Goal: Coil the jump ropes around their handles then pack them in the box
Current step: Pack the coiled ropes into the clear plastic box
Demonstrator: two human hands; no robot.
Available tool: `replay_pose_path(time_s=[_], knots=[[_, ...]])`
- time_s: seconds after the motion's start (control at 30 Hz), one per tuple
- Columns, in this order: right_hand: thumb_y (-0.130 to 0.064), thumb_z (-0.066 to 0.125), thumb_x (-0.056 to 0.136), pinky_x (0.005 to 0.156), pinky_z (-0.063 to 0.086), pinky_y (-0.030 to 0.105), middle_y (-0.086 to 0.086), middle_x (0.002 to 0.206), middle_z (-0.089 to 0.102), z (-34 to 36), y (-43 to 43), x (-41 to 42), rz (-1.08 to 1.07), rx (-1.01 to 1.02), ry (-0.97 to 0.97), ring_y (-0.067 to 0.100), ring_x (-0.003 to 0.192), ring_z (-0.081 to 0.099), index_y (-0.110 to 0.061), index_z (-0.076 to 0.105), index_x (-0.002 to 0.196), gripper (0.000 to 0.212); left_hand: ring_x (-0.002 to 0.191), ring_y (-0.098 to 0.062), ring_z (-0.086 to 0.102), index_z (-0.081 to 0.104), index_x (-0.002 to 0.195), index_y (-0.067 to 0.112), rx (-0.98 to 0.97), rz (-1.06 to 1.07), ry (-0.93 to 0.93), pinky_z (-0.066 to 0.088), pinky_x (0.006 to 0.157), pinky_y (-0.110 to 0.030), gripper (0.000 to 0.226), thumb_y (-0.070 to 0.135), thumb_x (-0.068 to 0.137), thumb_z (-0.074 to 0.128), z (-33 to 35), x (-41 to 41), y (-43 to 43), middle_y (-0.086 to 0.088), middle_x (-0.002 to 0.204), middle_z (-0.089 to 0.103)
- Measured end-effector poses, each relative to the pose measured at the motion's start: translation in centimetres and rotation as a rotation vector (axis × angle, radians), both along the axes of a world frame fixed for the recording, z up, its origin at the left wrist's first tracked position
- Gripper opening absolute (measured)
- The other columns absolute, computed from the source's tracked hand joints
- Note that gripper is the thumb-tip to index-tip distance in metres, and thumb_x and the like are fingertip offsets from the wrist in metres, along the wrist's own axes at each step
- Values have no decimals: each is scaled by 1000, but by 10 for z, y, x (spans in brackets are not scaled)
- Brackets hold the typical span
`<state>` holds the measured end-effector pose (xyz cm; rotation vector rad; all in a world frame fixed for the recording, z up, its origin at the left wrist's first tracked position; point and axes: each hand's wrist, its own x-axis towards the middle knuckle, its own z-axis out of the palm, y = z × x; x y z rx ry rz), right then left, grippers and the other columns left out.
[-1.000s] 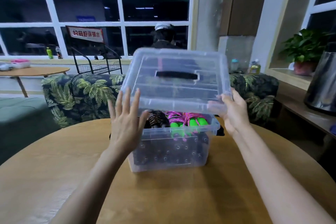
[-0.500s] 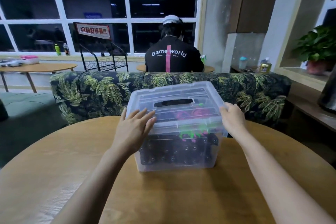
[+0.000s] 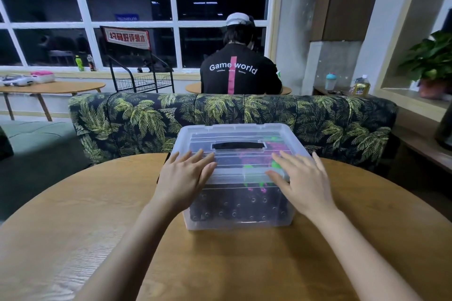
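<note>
The round wooden counter (image 3: 73,239) carries the clear box (image 3: 239,217) toward its far side, long axis running left to right; the lid (image 3: 244,128) sits on top, and through it the jump ropes (image 3: 254,161) show bundled inside, pink and green above a darker mass. The lid lies directly under both palms, so the next move is probably a straight downward press to seat it; neither hand is nearer, the left grip (image 3: 183,176) on the left half, the right grip (image 3: 303,181) on the right. Both are open, fingers straight and spread, flat on the lid, holding nothing; the forearms reach forward.
</note>
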<state>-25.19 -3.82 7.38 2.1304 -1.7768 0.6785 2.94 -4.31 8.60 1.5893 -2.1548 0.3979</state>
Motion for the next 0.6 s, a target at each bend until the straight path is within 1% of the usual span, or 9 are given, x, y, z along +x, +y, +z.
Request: replay_pose_path(time_s=[0.1,0.17,0.23,0.27,0.47,0.6], knots=[[-74,19,93,112,34,54,-3,131,64,-7,14,1,8,-66,8,26,121,61,-27,64,129,74,120,-30,62,64,130,29,-57,4,-17,46,101,-46,68,56,103,8,-7,0,12,-3,130,65],[-73,20,94,113,32,50,-3,133,63,-13,26,0,14,-91,5,27,122,59,-26,63,131,74,120,-31,61,65,130,27,-98,4,-23,42,104,-43,66,54,104,10,-13,0,23,-4,131,64],[-73,19,95,114,27,50,-2,136,60,-19,35,-1,15,-111,6,29,126,56,-25,61,133,74,123,-32,59,63,132,25,-130,6,-35,33,107,-44,65,52,105,10,-18,-1,33,-6,134,62],[-73,19,95,114,26,51,-1,138,59,-21,39,-2,14,-127,10,30,126,56,-25,60,134,74,125,-32,58,62,134,25,-133,11,-45,31,108,-45,64,52,105,11,-21,-1,38,-6,136,61],[-71,21,96,115,26,53,0,143,54,-34,64,-3,14,-172,44,32,131,52,-22,56,139,74,128,-34,54,59,136,22,-158,16,-60,31,110,-49,60,48,106,15,-31,-3,66,-8,141,57],[-70,21,97,115,26,53,2,143,54,-38,73,-3,27,-208,33,33,132,51,-20,56,138,74,132,-32,51,56,139,26,-130,38,-65,30,111,-56,58,51,105,16,-33,-3,77,-5,143,55]])
